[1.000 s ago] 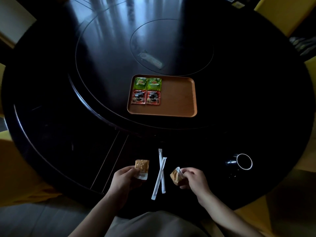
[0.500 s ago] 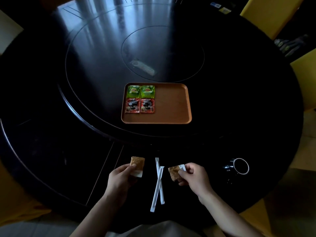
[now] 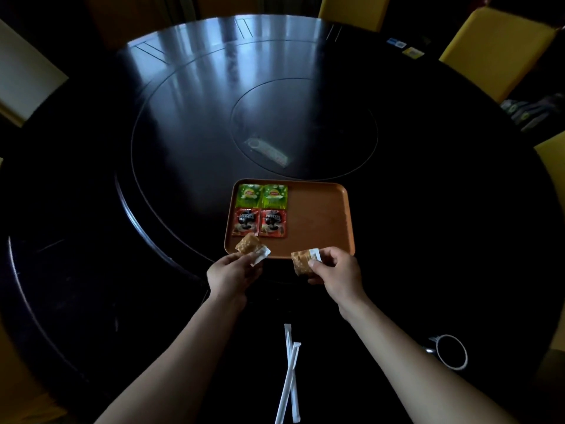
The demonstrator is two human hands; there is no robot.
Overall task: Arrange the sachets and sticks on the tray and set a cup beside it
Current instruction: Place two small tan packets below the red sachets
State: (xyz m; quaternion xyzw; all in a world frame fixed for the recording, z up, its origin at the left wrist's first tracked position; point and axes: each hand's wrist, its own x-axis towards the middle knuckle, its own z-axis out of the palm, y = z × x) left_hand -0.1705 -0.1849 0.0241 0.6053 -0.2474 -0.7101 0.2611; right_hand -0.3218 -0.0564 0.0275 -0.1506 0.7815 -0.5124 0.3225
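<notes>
tray (image 3: 318, 221): i see 2 green sachets (image 3: 263, 196) at the back left & 2 red sachets (image 3: 259, 223) just in front of them. right part is bare.
left hand (image 3: 234, 275): pinching a brown sachet (image 3: 249, 244) over the tray's near left edge.
right hand (image 3: 337, 270): pinching another brown sachet (image 3: 302, 263) just at the tray's near rim.
sticks (image 3: 289, 374): 2 white ones, crossed, on the table (image 3: 91, 209) btw my arms.
cup (image 3: 451, 351): on the table, right of my right arm, well apart from the tray.

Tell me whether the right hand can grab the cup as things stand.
Probably not yet: the right hand is pinching a brown sachet. The cup sits unobstructed beside that forearm.
</notes>
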